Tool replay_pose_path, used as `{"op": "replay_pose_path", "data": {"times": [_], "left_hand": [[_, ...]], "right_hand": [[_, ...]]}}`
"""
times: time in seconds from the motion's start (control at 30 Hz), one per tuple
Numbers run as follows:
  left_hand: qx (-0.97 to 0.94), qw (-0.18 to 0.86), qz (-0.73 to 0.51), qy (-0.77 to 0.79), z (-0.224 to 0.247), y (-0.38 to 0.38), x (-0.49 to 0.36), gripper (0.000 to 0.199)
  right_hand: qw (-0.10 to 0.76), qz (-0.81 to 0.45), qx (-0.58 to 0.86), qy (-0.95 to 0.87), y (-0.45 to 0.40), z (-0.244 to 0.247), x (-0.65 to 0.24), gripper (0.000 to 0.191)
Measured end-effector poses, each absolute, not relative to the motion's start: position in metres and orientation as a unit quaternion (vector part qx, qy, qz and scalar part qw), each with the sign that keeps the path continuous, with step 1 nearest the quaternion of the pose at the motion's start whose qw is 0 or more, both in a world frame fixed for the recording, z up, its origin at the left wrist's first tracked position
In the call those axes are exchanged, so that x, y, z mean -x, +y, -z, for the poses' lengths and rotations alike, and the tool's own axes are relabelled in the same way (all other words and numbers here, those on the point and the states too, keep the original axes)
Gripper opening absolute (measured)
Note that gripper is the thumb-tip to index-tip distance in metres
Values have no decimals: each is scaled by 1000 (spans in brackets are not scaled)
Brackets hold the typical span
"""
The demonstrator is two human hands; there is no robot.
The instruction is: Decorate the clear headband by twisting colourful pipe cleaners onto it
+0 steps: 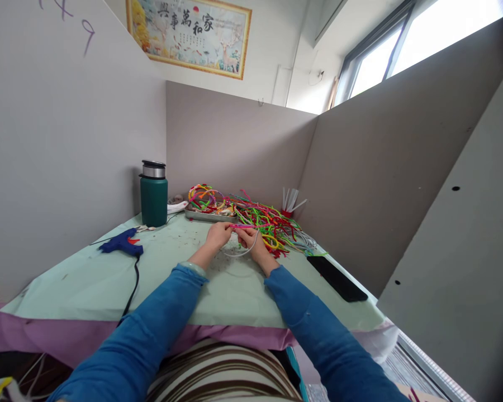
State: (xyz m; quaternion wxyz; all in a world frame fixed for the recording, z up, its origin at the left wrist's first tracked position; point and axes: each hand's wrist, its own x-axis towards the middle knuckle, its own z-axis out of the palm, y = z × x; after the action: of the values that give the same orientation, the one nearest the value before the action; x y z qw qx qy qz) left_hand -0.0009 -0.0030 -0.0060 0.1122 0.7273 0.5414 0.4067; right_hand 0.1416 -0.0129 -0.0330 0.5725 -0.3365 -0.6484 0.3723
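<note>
In the middle of the table my left hand (218, 235) is closed, with its fingertips pinching a pink pipe cleaner (243, 226). My right hand (254, 244) is closed on the same pipe cleaner, a little to the right. A thin pale grey cord (238, 255) curves in a loop below the fingers and runs up past my right hand. How it joins the pink piece cannot be made out. Just behind and to the right of my hands lies a tangled heap of red, green and yellow pipe cleaners (270, 215).
Behind my hands stands a metal tray (209, 217) with coloured loops in it. A green bottle (153, 202) and a blue glue gun (123, 242) are at left. A black phone-like slab (337, 279) lies at right. White sticks (291, 198) stand in a red holder. Partitions enclose the table.
</note>
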Motion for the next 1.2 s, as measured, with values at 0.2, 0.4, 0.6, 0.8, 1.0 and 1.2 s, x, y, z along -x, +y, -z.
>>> {"op": "replay_pose_path", "data": {"times": [0.2, 0.4, 0.6, 0.8, 1.0, 1.2], "left_hand": [[-720, 194, -395, 537, 4, -5, 0, 25], [-683, 349, -376, 520, 5, -12, -4, 32], [-607, 516, -399, 453, 1, -15, -2, 31], [-561, 603, -363, 435, 0, -10, 1, 23], [-490, 695, -354, 390, -6, -14, 3, 16], [-465, 730, -340, 367, -7, -13, 6, 14]], "right_hand": [[587, -359, 395, -609, -3, 40, -145, 38], [617, -423, 364, -555, -8, 36, -144, 34], [607, -472, 328, -549, -9, 34, -147, 34], [605, -479, 307, -557, -6, 38, -148, 32], [596, -507, 282, -554, -9, 34, -150, 30], [573, -551, 257, -550, -9, 35, -153, 31]]}}
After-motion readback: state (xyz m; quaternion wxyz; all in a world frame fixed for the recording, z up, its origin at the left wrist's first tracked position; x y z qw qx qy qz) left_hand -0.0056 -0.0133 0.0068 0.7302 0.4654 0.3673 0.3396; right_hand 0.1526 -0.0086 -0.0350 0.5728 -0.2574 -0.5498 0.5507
